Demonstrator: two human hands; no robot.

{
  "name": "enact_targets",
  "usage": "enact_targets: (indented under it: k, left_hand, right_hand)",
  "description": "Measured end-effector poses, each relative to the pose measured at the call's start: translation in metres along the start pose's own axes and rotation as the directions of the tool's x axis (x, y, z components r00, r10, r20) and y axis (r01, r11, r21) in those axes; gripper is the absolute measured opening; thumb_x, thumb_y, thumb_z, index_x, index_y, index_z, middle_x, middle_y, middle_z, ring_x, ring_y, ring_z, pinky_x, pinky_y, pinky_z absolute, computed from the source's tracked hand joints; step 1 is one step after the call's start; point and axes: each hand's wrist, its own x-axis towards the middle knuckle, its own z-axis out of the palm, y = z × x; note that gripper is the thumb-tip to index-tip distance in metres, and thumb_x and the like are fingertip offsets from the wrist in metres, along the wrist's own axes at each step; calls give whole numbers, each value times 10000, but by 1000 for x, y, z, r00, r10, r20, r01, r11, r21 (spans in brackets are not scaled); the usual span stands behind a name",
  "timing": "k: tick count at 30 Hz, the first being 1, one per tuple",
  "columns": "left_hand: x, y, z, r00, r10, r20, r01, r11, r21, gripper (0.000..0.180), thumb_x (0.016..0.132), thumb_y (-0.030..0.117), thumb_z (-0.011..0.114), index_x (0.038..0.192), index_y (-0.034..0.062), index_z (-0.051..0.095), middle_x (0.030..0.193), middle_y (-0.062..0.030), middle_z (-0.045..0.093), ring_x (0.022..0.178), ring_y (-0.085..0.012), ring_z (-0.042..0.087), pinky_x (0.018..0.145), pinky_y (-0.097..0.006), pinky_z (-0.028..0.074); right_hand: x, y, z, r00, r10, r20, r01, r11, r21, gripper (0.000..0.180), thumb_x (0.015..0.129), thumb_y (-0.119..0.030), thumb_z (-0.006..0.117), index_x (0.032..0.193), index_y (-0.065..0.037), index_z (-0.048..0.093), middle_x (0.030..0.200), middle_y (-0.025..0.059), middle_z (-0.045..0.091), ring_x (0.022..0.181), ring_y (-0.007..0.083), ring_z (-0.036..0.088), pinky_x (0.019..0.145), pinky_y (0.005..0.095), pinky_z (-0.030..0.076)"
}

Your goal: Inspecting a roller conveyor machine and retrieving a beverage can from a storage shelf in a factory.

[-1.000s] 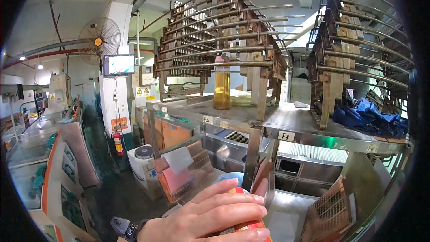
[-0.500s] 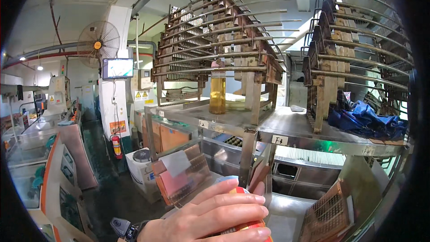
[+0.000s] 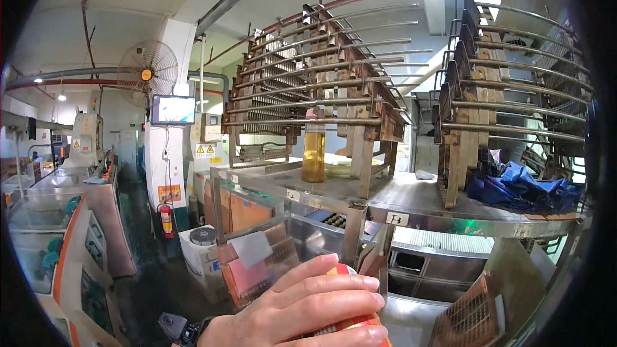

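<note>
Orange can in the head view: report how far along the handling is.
Done: the orange can is gripped. In hand: the left hand wraps over it, fingers closed, at the picture's lower edge. Left: it is not yet set down on the steel bench, where an amber bottle stands. The right hand is out of view.

A bottle of amber liquid [image 3: 313, 154] stands under metal racks [image 3: 315, 83]; blue cloth, perhaps [image 3: 520, 189], lies right.

Bottle [image 3: 313, 154] on steel table [image 3: 411, 200] between racks, fan [image 3: 149, 72] far left; hand [image 3: 292, 311] below, on can [image 3: 350, 328]
</note>
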Motion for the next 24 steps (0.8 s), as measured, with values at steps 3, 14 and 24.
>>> enact_targets:
  k: [3, 14, 24]
  left_hand:
    - [5, 3, 2, 1000, -12, 23, 11, 999, 39, 413, 793, 53, 705, 1158, 145, 536, 1145, -153, 609, 1076, -333, 616, 1046, -487, 386]
    - [9, 11, 2, 999, -43, -19, 45, 997, 63, 426, 783, 51, 720, 1155, 152, 538, 1140, -145, 613, 1075, -325, 618, 1045, -481, 388]
    - [16, 18, 0, 998, -57, -37, 61, 992, 110, 434, 774, 55, 733, 1149, 154, 539, 1142, -139, 615, 1078, -321, 618, 1044, -476, 388]
  right_hand:
    - [3, -1, -2, 1000, -5, 5, 5, 1000, 3, 392, 873, -400, 618, 1074, -65, 645, 1020, 213, 660, 939, 382, 632, 811, 466, 489]
    - [13, -5, -6, 1000, -27, 2, 27, 1000, 9, 392, 871, -401, 620, 1068, -63, 647, 1009, 210, 662, 929, 377, 635, 804, 462, 491]
    - [8, -4, -1, 998, -58, 27, 58, 998, -4, 393, 868, -401, 622, 1063, -61, 650, 999, 208, 663, 920, 373, 638, 798, 459, 492]
